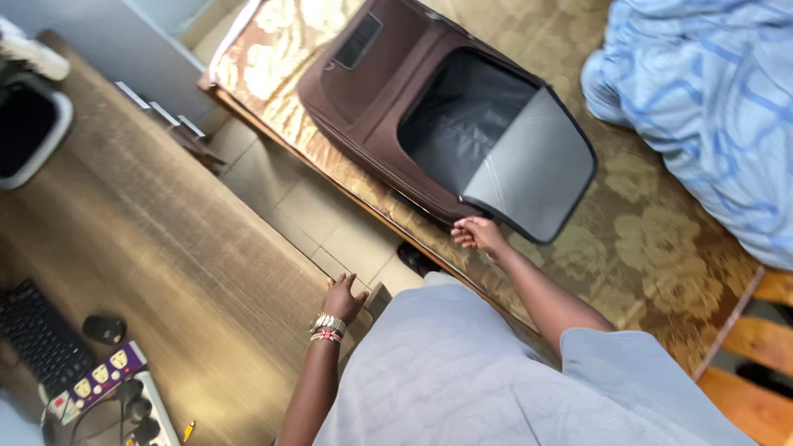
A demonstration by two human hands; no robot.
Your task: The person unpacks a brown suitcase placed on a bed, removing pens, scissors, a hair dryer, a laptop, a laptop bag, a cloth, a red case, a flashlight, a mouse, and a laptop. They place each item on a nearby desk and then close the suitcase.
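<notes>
A brown soft suitcase (376,78) lies on a bed with a gold floral cover (661,239), its lid flap (533,169) folded open over a dark grey lining. My right hand (477,234) is at the suitcase's near edge, fingers curled beside the flap; whether it grips the fabric I cannot tell. My left hand (343,299), with bracelets on the wrist, rests its fingers on the edge of a wooden desk (165,239). It holds nothing.
A blue checked blanket (710,99) lies on the bed at the right. On the desk are a black keyboard (41,339), a mouse (104,329), a power strip (99,380) and a dark bin (29,128). A tiled floor strip (322,223) runs between desk and bed.
</notes>
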